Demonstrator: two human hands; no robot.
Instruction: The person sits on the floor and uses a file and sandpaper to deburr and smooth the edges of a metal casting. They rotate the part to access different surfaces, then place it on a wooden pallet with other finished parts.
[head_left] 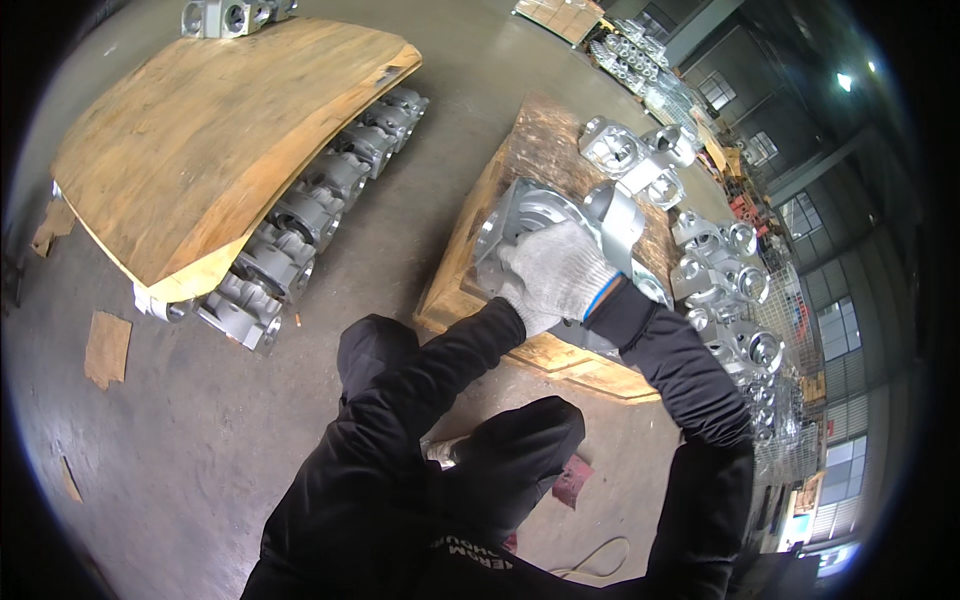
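Note:
A large silver metal casting [543, 203] with a round, ringed opening lies on the near part of a wooden crate [545, 130]. Both my hands wear light grey knit gloves and meet over its near side. My right hand [568, 268] is closed, its fingers curled toward the casting; what they grip is hidden. Below and partly behind it is my left hand [530, 308], its fingers mostly covered, so I cannot tell its grip. Against the casting's far right side stands a smooth rounded metal part [617, 215].
Another casting [615, 150] sits on the crate's far end. To the right, several castings [725, 265] are stacked beside wire cages [800, 330]. On the left, a plywood sheet [230, 140] covers a row of castings [305, 215]. Cardboard scraps [107, 348] lie on the floor.

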